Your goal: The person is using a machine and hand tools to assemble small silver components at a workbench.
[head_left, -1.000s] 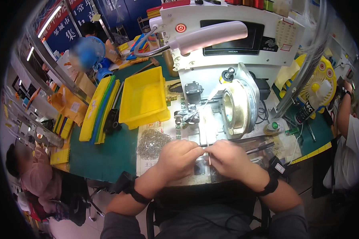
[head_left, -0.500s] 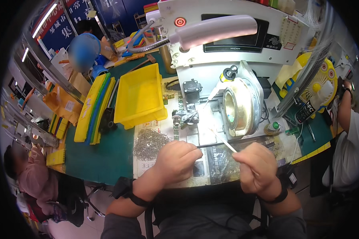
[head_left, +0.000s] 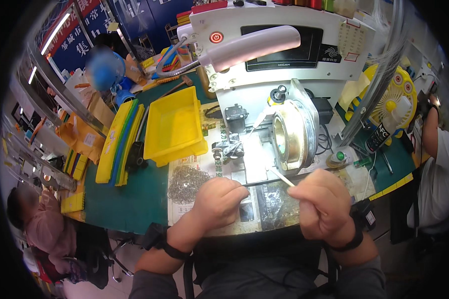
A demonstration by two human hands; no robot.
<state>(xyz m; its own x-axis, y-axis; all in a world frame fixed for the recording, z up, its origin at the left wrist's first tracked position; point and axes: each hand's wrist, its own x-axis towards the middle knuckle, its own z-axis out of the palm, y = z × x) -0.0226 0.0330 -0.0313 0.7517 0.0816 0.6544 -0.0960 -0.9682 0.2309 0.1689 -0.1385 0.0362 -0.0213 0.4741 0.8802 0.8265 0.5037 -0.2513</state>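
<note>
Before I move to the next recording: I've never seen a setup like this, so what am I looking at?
There is no robot: these are a person's bare hands, seen from above by a head-worn fisheye camera, which bends straight edges. The right hand holds a thin white stick pointing toward a white machine with a ring-shaped part. The left hand is curled near the bench edge; whether it grips anything is hidden. On the green bench are a yellow tray, a heap of thin wire-like loops on paper and stacked coloured strips.
</note>
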